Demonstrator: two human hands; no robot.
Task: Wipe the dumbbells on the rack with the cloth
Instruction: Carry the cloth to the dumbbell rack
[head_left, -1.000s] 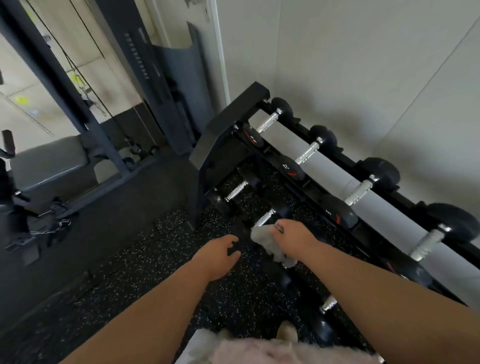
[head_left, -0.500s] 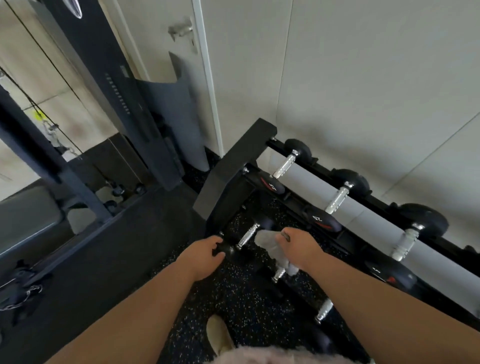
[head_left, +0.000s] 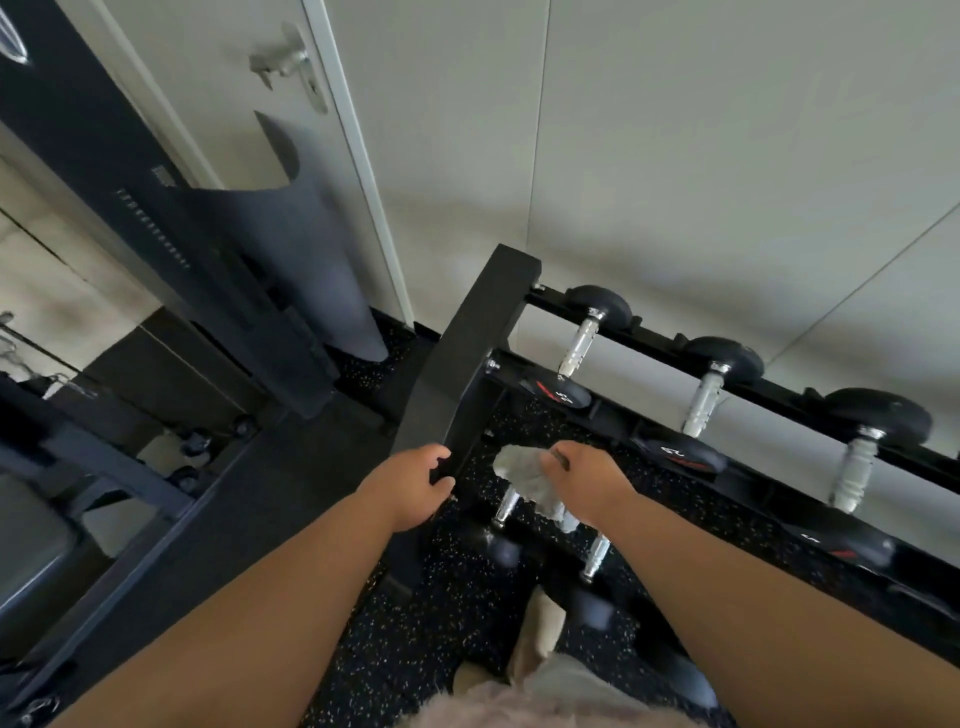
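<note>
A black two-tier dumbbell rack (head_left: 467, 338) stands against the pale wall. Its upper tier carries black dumbbells with chrome handles (head_left: 576, 348), (head_left: 704, 397), (head_left: 852, 473). Lower down lie smaller dumbbells (head_left: 506, 506), (head_left: 597, 553). My right hand (head_left: 582, 480) is closed on a crumpled grey cloth (head_left: 519, 473), held just above the leftmost lower dumbbell's handle. My left hand (head_left: 415, 483) grips the lower edge of the rack's black end post.
Dark speckled rubber flooring (head_left: 441, 644) lies below, with my shoe (head_left: 540, 623) near the rack's foot. A rolled grey mat (head_left: 311, 260) leans by a door with a lever handle (head_left: 283, 60). A black gym machine frame (head_left: 130, 218) and bench (head_left: 31, 561) fill the left side.
The view has tilted up and closer to the rack's left end. My left hand moved from a lower dumbbell's end onto the rack's end post. My right hand with the cloth shifted toward the leftmost lower dumbbell.
</note>
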